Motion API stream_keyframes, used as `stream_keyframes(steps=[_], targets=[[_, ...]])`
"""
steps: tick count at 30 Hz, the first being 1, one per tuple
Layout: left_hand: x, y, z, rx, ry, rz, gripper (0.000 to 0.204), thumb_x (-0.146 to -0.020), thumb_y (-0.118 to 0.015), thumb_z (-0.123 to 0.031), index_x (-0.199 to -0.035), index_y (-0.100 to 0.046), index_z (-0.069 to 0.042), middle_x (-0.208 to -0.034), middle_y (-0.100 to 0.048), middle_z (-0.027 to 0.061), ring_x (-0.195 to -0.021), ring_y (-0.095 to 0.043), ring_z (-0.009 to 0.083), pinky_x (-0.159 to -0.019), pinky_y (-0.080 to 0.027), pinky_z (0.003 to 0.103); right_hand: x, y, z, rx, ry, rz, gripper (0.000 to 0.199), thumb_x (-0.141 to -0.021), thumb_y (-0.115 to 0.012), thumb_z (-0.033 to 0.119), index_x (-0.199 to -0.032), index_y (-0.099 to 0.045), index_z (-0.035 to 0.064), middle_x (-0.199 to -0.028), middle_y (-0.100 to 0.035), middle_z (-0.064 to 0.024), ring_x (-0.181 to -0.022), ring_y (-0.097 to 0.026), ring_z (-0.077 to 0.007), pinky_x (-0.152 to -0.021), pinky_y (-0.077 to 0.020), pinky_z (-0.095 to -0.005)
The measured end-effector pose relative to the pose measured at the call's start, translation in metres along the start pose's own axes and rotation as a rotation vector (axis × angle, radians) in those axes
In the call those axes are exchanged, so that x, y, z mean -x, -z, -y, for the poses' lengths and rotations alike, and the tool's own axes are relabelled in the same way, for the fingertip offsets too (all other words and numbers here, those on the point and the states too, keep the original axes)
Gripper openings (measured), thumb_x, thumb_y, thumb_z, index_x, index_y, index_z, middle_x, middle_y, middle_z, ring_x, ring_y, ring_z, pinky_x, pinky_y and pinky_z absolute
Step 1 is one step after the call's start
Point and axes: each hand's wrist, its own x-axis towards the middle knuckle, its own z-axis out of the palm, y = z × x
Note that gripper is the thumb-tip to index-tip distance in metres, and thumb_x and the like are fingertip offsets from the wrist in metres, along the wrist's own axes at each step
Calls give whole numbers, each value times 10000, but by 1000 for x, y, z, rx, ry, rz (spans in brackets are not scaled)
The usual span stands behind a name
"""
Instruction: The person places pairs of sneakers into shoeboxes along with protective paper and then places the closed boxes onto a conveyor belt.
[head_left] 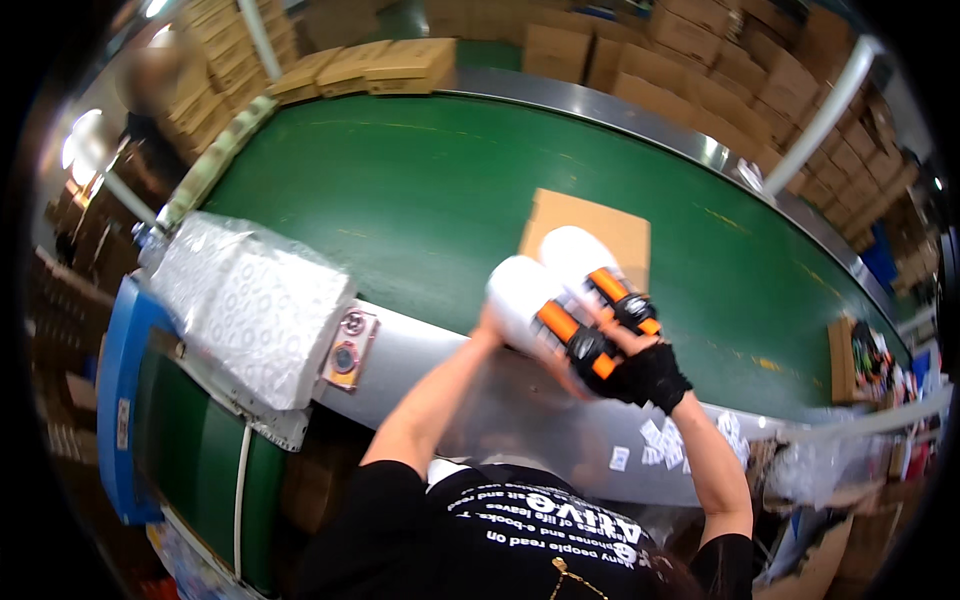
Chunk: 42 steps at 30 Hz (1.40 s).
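Note:
Above the near edge of the green conveyor belt, I hold a pair of white, rounded shoe-like items (pixel 518 298) with orange and black bands. They lie side by side, tilted, and motion blurs them a little. My left hand (pixel 490 328) grips the left one at its outer side, its fingers partly hidden. My right hand (pixel 645 370), in a black fingerless glove, is closed around the black and orange ends, fingertips bare. Beneath and just beyond them, a flat brown cardboard piece or box (pixel 590 215) rests on the belt.
A plastic-wrapped silver-white stack (pixel 255 305) stands at the left beside a switch panel (pixel 350 348) on the metal ledge. White labels (pixel 665 445) lie at the right of the ledge. Closed cartons (pixel 410 65) line the far side. A person (pixel 150 130) stands at the far left.

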Motion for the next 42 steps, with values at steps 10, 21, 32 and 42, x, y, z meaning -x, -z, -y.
stream_keyframes(steps=[10,21,32,42], targets=[[-104,26,-131,179,755,271,440,-747,-575,-330,-969,-505,43,-729,-601,141,-584,-586,174,-469,-465,301,87,-53,-13,-84,74,301,227,-701,-562,216,-915,-586,145,-802,-554,-153,-620,-574,-301,-522,-466,-400],[-125,-69,-262,132,641,409,809,-670,-598,-551,-1082,-431,126,-677,-569,168,-676,-593,295,-639,-478,337,57,-48,-96,-298,-483,-510,629,-659,-653,264,-1189,-357,98,-1010,-540,-202,-862,-558,-351,-695,-461,-396],[-20,71,-72,-453,586,196,360,-740,-555,-265,-1075,-569,-135,-627,-558,180,-583,-551,307,-574,-443,406,121,-47,-119,-786,-891,-73,314,-795,-579,313,-743,-564,3,-574,-540,-43,-506,-499,-115,-483,-403,-231],[5,196,-30,-581,342,-204,378,-822,-503,-317,-1025,-560,-4,-890,-532,189,-829,-522,290,-741,-416,337,-61,-87,-20,-180,-273,28,665,-754,-595,284,-1282,-276,35,-1313,-283,-215,-1217,-273,-338,-1001,-226,-367]])
